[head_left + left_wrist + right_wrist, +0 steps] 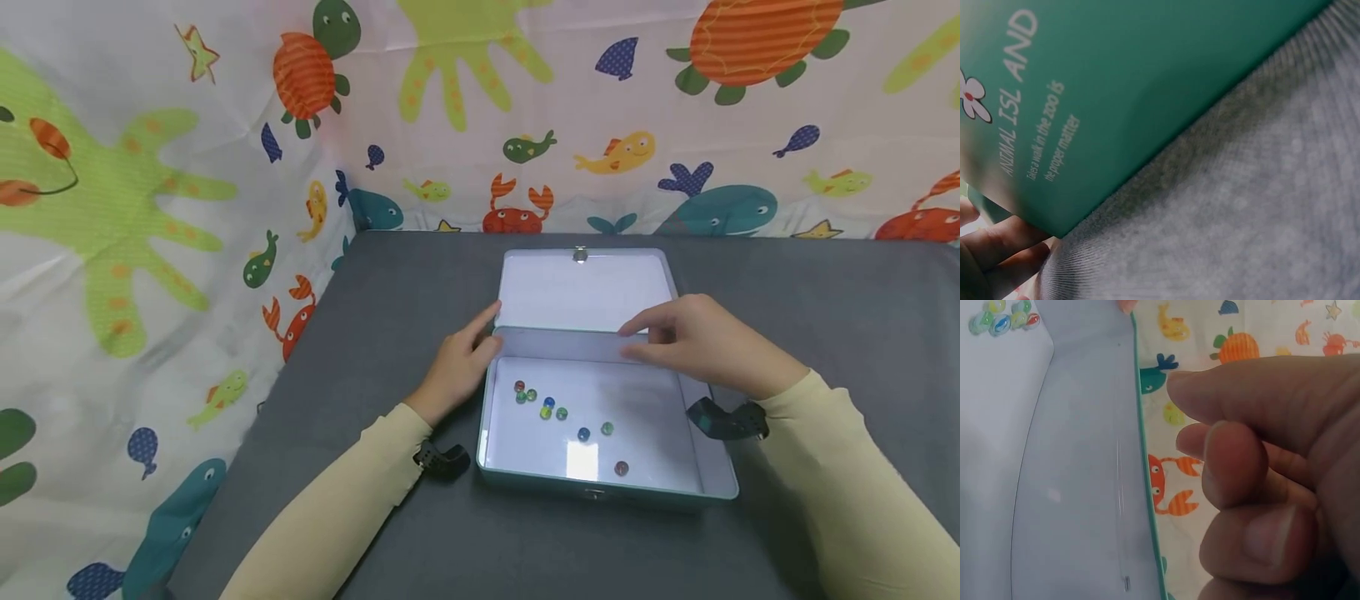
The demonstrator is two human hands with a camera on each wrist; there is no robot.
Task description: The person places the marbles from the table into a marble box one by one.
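A green tin box [517, 481] with a white inside stands with its hinged lid [585, 287] laid back. On its floor lie several glass marbles [562, 413], mostly in a loose group at the left. My left hand [457, 367] holds the box at the back left corner, thumb over the rim and index finger along the lid's edge. In the left wrist view, fingers [1004, 240] touch the corner of the printed green side [1129, 94]. Above the back right part of the box hovers my right hand [697, 342], thumb and index finger apart with nothing between them.
Grey cloth [420, 283] covers the table around the box. A curtain printed with sea animals [465, 167] hangs behind the table and along its left side. A metal clasp [580, 254] sits on the lid's far edge. Each wrist wears a black band [727, 419].
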